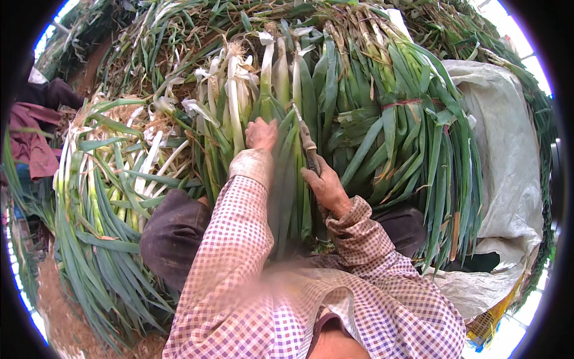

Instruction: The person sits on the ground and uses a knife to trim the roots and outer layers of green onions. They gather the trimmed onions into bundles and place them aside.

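Observation:
My left hand [262, 133] is closed around the leafy part of a leek [266, 76] whose white shank points away from me. In my right hand [326, 184] is a slim hand tool [306, 139] with a wrapped shaft and a narrow metal tip. That tip lies close to the green leaves, right of my left hand; whether it touches them I cannot tell. Several more leeks [233, 94] with pale shanks and stringy roots lie side by side just left of the held one. Long green leaves hang down between my knees.
A bundle of leeks [408, 121] tied with a reddish band lies at the right. Pale-shanked leeks [98, 215] are heaped at the left. A whitish plastic sheet [497, 148] covers something at far right, above a yellow crate [489, 321]. Dark red cloth [33, 139] shows at far left.

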Demonstrator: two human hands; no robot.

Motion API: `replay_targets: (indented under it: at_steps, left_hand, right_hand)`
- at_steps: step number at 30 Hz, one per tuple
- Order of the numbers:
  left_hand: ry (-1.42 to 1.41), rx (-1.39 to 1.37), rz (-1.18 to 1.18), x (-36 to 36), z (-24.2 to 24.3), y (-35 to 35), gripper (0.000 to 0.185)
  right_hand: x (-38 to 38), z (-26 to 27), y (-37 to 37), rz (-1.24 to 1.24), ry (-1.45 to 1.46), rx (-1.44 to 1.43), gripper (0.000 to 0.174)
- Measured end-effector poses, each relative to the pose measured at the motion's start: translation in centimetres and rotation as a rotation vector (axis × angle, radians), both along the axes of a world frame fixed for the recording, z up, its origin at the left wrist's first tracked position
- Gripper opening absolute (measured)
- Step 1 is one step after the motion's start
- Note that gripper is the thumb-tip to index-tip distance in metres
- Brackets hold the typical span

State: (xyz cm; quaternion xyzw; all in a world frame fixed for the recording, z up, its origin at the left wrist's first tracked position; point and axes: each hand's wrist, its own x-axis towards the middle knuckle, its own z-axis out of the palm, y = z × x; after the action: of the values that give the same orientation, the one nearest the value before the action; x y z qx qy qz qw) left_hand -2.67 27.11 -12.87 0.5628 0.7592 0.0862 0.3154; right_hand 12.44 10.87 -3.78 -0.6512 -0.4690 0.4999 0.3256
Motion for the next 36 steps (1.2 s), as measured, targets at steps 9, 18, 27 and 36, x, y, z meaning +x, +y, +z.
replay_targets:
  at_steps: [9, 18, 27, 36]
  left_hand:
    - [-0.148, -0.211, 0.107, 0.0, -1.9, -4.4, 0.104]
    - [-0.032, -0.008, 0.06, -3.3, 3.8, -7.0, 0.07]
    - [0.016, -0.071, -0.043, -4.4, 5.8, -10.4, 0.084]
    - [-0.243, -0.019, -0.008, -6.1, 3.6, -11.4, 0.105]
  right_hand:
    - [-1.9, -0.6, 3.7, 0.162, -0.219, -0.059, 0.061]
    - [-1.9, -0.6, 10.9, 0.184, -0.296, 0.017, 0.062]
    - [-5.0, -0.4, -0.9, 0.296, -0.515, 0.084, 0.068]
    - [-4.8, 1.8, -2.2, 0.346, -0.481, 0.024, 0.071]
